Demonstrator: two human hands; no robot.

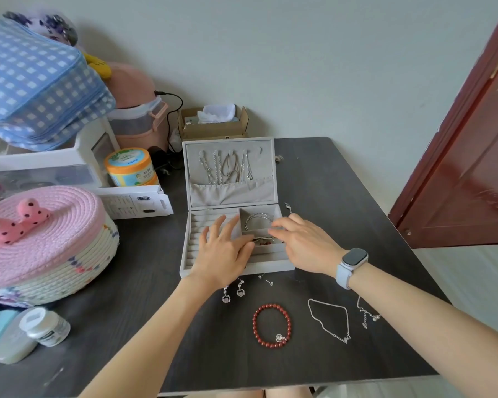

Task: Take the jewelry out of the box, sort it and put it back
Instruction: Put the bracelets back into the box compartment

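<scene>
Left hand (223,254) rests spread and relaxed over the jewelry box (202,254); right hand (305,242) reaches in, its grasp hidden.

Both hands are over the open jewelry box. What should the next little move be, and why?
Probably lift out the piece in the front compartment with the right hand: its fingertips are there, and the red bead bracelet and silver chain already lie on the table.

Home room: cluttered table (342,196), toiletry bag (35,90).
</scene>
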